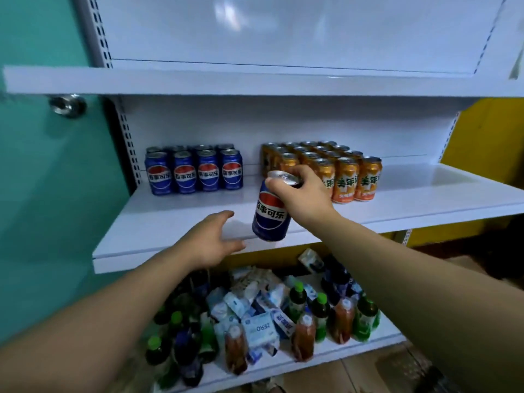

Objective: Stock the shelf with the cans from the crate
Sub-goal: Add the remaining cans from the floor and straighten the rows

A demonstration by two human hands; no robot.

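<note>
Middle shelf [175, 217]: left block of cans [194, 173] at the far left, right block of cans [340, 171] at the far right, with a gap between them. My right hand [303, 194] holds a single can [270, 217] by its top, near side of that gap, over the shelf's near edge. My left hand [209, 239] is just left of it. On the lower shelf [283, 364] beneath are bottles [306, 333] and packets [258, 330].
</note>
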